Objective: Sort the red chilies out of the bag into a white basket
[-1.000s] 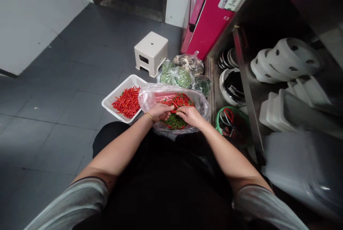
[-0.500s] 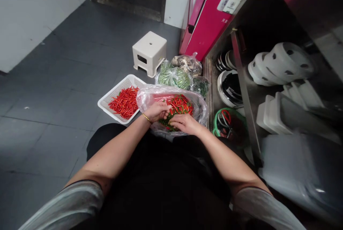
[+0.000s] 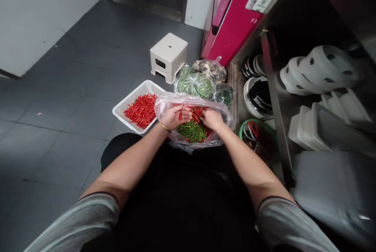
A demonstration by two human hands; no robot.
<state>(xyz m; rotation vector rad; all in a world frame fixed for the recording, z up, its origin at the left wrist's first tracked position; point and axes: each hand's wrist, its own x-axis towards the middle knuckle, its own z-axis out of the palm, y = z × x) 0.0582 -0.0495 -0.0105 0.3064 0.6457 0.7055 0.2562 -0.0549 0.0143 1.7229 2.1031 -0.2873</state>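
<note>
An open clear plastic bag [image 3: 225, 115] stands close to my lap, holding red chili peppers [image 3: 199, 111] and a heap of green chili stems [image 3: 192, 131]. My left hand [image 3: 173, 116] is inside its left rim, palm turned up and fingers half curled, with a red chili [image 3: 180, 115] lying in it. Opposite it, my right hand [image 3: 212, 119] reaches into the bag, its fingers bent together at the red chilies; the fingertips are partly hidden. To the left, a white perforated basket [image 3: 123, 105] holds many stemless red chilies [image 3: 141, 110].
Beyond the bag sit bagged green vegetables [image 3: 195, 84], a bag of mushroom-like pieces [image 3: 210, 69] and a white stool [image 3: 169, 50]. At right, a metal shelf [image 3: 277, 115] carries white containers [image 3: 319, 69]; a green basket with scissors [image 3: 253, 134] sits below.
My hands have moved apart. The left palm has turned upward with a chili in it, and the right hand has shifted forward to the red chilies. More of the green stems shows.
</note>
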